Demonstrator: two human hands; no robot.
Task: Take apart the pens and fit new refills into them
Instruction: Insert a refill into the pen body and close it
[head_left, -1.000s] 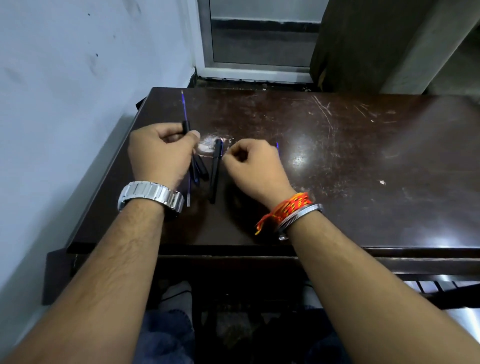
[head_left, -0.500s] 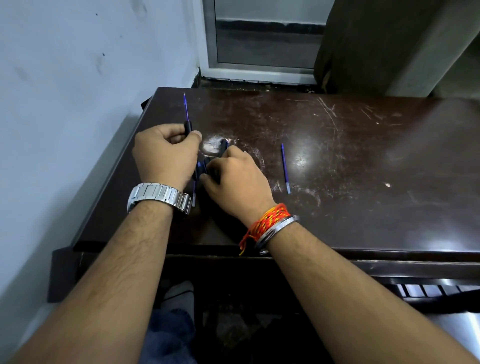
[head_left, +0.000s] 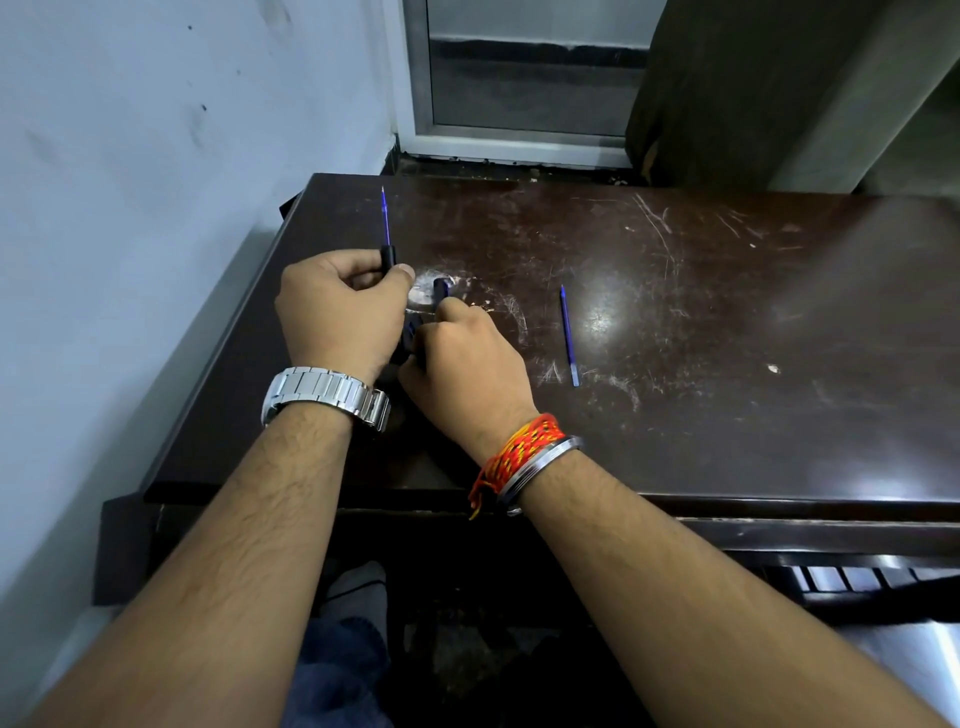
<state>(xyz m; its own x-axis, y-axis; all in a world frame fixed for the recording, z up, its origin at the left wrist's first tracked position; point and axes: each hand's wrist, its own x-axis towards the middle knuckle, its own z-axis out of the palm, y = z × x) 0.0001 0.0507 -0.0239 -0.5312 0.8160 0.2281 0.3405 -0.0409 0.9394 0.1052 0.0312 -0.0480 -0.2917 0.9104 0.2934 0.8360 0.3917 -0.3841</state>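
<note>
**A:** What does the left hand (head_left: 340, 312) have?

**B:** It is closed in a fist around a black pen barrel (head_left: 387, 258). The thumb presses against the barrel's side, and a blue refill (head_left: 385, 217) sticks out of the barrel's far end, pointing toward the tabletop's far edge. A metal watch (head_left: 324, 396) sits on that wrist.

**A:** And the right hand (head_left: 467, 369)?

**B:** It lies just beside the left, knuckles up, fingers curled down over dark pen parts (head_left: 410, 332) on the tabletop (head_left: 727, 322). The black end of another pen (head_left: 441, 287) shows just beyond its fingertips. Whether the fingers actually pinch anything cannot be told; the hand covers them.

**A:** Where on the tabletop is all this?

**B:** Near the left edge, about midway between the near and far edges. The two hands touch or nearly touch there.

**A:** Anything lying loose?

**B:** A second blue refill, the loose refill (head_left: 569, 335), lies flat to the right of the right hand, apart from it, running roughly from far edge to near edge beside a bright glare spot.

**A:** The right wrist?

**B:** An orange and red thread band (head_left: 519, 452) and a steel bangle (head_left: 540, 470). The wood is dark, scratched and scuffed.
</note>
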